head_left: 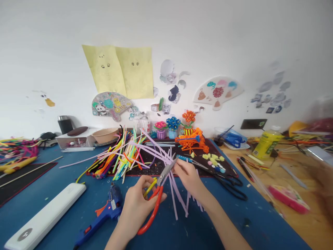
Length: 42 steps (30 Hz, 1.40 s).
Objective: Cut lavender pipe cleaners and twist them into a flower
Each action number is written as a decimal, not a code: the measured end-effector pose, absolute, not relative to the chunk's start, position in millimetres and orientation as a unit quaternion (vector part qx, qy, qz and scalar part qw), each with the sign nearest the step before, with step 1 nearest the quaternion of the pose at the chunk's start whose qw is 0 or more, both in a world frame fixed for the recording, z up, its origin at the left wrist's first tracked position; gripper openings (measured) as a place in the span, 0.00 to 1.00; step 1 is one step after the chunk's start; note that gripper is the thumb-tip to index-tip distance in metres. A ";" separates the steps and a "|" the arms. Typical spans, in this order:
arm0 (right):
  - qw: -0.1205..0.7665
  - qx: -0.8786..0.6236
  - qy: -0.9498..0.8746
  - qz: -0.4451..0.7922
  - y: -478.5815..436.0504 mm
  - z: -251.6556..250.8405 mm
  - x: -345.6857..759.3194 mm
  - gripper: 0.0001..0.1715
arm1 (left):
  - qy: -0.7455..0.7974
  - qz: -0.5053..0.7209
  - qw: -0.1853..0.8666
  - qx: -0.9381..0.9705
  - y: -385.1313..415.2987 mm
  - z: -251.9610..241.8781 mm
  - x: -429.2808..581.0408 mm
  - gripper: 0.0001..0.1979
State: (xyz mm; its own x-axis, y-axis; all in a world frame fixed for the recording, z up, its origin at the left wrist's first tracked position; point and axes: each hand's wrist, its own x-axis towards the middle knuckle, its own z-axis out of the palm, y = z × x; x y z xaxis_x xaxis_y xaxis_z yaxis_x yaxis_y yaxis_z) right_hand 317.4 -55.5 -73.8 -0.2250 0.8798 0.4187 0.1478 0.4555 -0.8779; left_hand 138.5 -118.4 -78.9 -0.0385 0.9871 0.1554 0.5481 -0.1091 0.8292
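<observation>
My left hand [137, 205] is closed around the red and yellow handles of a pair of scissors [158, 194], whose blades point up and right. My right hand [188, 175] pinches a bundle of pale purple pipe cleaners [177, 194] at the blade tips, and their ends hang down over the blue mat [78, 173]. A larger heap of mixed-colour pipe cleaners [122, 156] lies just behind both hands.
A blue glue gun [104, 215] and a white flat box [44, 215] lie at the left. Black scissors [231, 185], yellow pompoms [213, 159] and an orange pipe-cleaner piece [194, 140] sit at the right. Small flower pots [173, 126] stand by the wall; a yellow bottle [265, 142] is farther right.
</observation>
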 end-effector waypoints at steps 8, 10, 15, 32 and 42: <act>0.502 -0.399 -0.690 0.335 -58.1 -72.0 313.3 0.16 | 0.604 0.390 0.284 0.634 -119.4 -74.8 141.9 0.16; 0.502 -0.406 -0.690 0.327 -59.6 -70.0 312.6 0.17 | 0.598 0.396 0.286 0.635 -118.9 -75.1 143.0 0.15; 0.497 -0.411 -0.693 0.322 -61.6 -68.1 312.7 0.17 | 0.577 0.412 0.277 0.648 -116.9 -77.5 142.2 0.12; 0.528 -0.440 -0.687 0.237 -56.1 -67.6 331.6 0.19 | 0.554 0.404 0.395 0.611 -100.1 -69.4 159.3 0.20; 0.495 -0.546 -0.632 0.239 -38.0 -78.6 341.1 0.15 | 0.343 0.542 0.601 0.476 -113.9 -65.8 125.6 0.18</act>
